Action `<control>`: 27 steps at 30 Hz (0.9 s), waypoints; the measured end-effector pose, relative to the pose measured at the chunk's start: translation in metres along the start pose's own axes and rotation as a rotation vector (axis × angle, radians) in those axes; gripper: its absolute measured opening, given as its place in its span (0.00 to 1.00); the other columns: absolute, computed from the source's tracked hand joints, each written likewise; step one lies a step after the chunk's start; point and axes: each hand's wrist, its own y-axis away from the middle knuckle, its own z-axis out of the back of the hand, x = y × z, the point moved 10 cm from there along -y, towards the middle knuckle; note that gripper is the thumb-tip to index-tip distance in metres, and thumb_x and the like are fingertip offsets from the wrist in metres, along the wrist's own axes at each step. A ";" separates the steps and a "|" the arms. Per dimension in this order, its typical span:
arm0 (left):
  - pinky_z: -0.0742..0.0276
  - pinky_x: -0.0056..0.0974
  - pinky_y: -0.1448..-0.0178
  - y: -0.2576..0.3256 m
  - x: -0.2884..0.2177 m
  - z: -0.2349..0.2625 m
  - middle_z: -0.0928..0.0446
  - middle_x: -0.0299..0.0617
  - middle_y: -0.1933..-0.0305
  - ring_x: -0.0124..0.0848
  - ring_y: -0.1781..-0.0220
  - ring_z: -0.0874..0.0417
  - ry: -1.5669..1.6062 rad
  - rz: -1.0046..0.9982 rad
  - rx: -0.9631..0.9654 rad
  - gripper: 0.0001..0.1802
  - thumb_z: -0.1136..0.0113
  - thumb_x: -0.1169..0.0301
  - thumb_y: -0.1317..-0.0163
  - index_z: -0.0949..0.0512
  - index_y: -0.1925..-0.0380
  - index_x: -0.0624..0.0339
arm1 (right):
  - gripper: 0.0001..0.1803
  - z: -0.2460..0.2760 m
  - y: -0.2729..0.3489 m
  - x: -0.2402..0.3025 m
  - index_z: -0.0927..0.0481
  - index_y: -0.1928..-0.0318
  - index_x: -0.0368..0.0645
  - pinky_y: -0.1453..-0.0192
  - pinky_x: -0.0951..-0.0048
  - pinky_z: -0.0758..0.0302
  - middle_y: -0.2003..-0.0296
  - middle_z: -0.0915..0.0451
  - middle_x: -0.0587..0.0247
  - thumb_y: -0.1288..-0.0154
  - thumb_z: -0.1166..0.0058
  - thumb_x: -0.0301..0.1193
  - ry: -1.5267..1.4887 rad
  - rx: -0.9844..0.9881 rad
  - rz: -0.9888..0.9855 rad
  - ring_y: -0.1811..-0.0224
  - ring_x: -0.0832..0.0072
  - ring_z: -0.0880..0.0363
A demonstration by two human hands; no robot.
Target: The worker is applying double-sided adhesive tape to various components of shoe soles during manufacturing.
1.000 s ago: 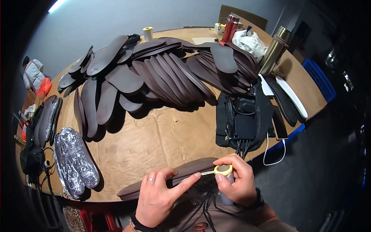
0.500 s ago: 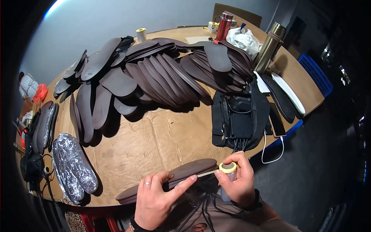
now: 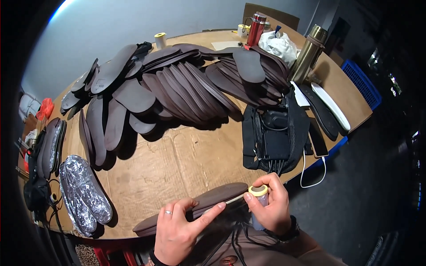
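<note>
A long dark brown insole [image 3: 208,200] lies along the near edge of the cardboard-covered table [image 3: 177,164]. My left hand [image 3: 179,226] presses on its upper edge, fingers spread, a ring on one finger. My right hand [image 3: 270,206] is closed around a small roll of yellowish tape [image 3: 258,191] at the insole's right end. A strip of tape runs from the roll toward the insole edge.
Many dark brown insoles [image 3: 177,84] lie fanned across the far half of the table. Silver foil insoles [image 3: 84,195] sit at the left, a black bag with cables [image 3: 275,137] at the right, a brass flask [image 3: 308,53], a red flask [image 3: 256,23], and a tape roll [image 3: 159,40] at the back.
The view has shifted slightly. My right hand with the tape roll has stayed at the insole's right end, and my left hand has slid a little along the insole.
</note>
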 end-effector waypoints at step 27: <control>0.16 0.43 0.45 0.034 0.033 0.049 0.19 0.50 0.37 0.47 0.47 0.13 0.521 -0.014 0.011 0.24 0.30 0.68 0.32 0.17 0.36 0.46 | 0.19 -0.019 -0.032 0.062 0.18 0.47 0.34 0.41 0.69 0.19 0.48 0.13 0.49 0.38 0.30 0.23 -0.137 0.251 0.346 0.46 0.65 0.12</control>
